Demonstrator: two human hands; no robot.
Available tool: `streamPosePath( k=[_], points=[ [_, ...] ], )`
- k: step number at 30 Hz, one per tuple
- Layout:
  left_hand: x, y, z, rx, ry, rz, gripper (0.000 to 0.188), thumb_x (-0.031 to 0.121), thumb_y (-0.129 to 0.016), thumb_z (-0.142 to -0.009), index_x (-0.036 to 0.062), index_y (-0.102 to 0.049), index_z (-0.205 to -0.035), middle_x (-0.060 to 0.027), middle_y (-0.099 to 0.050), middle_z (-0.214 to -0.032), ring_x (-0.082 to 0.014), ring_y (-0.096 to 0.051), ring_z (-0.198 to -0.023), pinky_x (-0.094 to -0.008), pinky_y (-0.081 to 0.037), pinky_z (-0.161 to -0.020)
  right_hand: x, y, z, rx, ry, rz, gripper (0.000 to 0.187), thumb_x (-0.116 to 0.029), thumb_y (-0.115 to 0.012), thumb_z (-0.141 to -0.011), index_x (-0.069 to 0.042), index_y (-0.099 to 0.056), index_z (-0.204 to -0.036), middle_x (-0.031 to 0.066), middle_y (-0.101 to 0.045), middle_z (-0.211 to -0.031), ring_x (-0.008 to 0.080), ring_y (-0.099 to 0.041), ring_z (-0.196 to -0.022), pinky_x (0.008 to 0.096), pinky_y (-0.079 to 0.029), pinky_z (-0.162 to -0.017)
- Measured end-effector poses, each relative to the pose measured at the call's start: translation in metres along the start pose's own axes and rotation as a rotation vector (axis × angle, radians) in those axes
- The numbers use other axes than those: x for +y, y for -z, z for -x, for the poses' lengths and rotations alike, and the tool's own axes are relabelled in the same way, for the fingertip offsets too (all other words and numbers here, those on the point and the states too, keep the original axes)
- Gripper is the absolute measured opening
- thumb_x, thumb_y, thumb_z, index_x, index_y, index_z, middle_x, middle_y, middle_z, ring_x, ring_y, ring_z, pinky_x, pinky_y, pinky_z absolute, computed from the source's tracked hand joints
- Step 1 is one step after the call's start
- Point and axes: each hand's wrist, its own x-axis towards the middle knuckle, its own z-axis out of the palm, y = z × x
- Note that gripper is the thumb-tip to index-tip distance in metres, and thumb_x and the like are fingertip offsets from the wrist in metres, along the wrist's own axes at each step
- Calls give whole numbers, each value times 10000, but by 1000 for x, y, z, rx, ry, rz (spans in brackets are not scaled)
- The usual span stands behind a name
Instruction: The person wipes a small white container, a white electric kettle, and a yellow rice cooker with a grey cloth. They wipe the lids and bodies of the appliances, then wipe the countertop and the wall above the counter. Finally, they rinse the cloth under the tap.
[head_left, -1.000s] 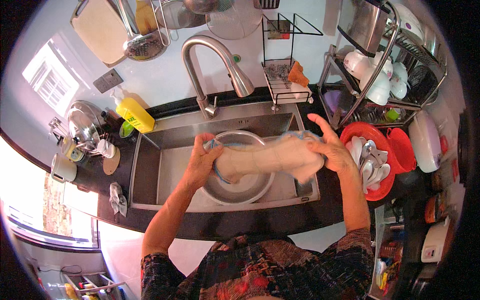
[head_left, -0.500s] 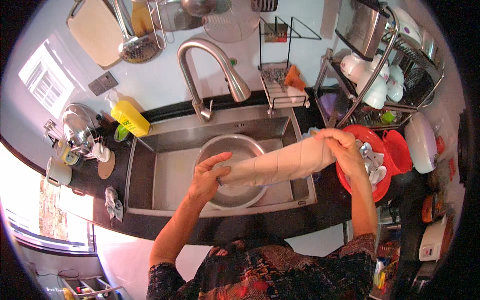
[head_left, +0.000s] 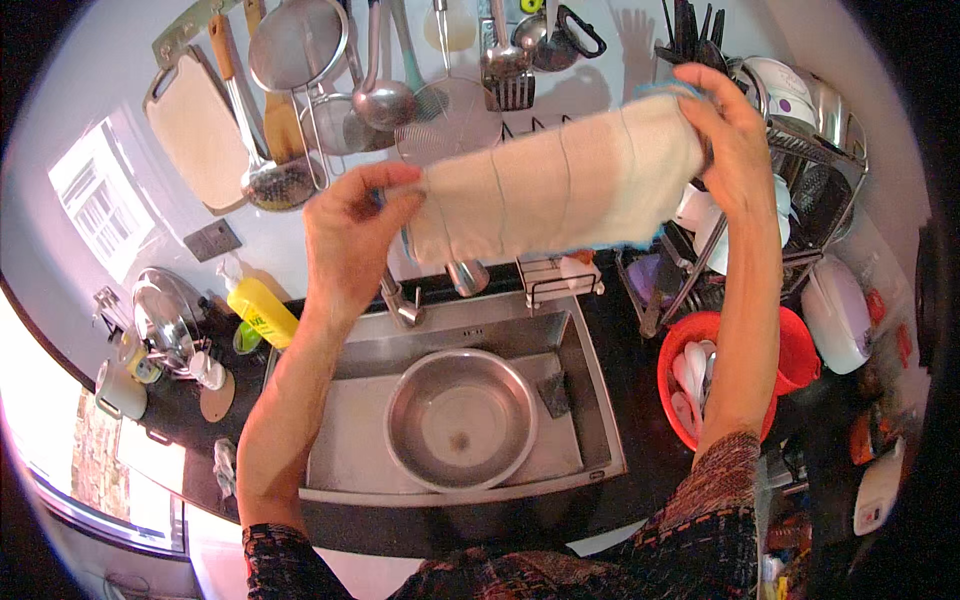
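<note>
A cream dishcloth with thin dark stripes and bluish edges is stretched between my two raised hands, high above the sink. My left hand pinches its left end between thumb and fingers. At the upper right, my right hand grips the other end, which sits a little higher. Below the cloth, a round steel basin stands in the sink with a small dark spot at its bottom. The cloth covers most of the tap; only its base and spout end show.
A yellow pump bottle stands left of the sink. Red plastic bowls with spoons sit at the right, under my right forearm. Behind them rises a dish rack with bowls. Ladles and strainers hang on the wall.
Both hands have lifted the cloth up and away from the basin, and its face has opened out wider. The view has tilted upward, bringing more hanging utensils into sight.
</note>
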Motion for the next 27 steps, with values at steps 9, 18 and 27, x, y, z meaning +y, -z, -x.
streamPosePath(
  k=[9, 18, 27],
  points=[
    [-48, -63, -88, 187, -597, -187, 156, -43, -634, -786, 49, -704, -890, -113, -665, -971, -264, -640, -872, -322, -512, -749, 94, 1, -105, 208, 50, 231, 284, 41, -561, -759, -24, -681, -1008, 94, -667, -805, 132, -592, -659, 269, -484, -588],
    [-101, -101, -92, 70, -541, -452, 237, -21, -599, -788, 85, -699, -976, -115, -634, -1133, -309, -587, -1009, -385, -480, -882, 187, 5, -117, 300, -2, 819, 290, -48, -670, -678, -29, -698, -966, 139, -690, -923, 227, -644, -831, 337, -495, -768],
    [-98, -79, -28, -27, -555, -620, 238, 49, -718, -692, 123, -707, -917, -80, -588, -1118, -298, -526, -996, -391, -472, -845, 281, 57, -73, 101, -468, 173, 336, -156, -643, -816, -22, -628, -1123, 111, -676, -911, 220, -656, -747, 339, -537, -625]
  ],
)
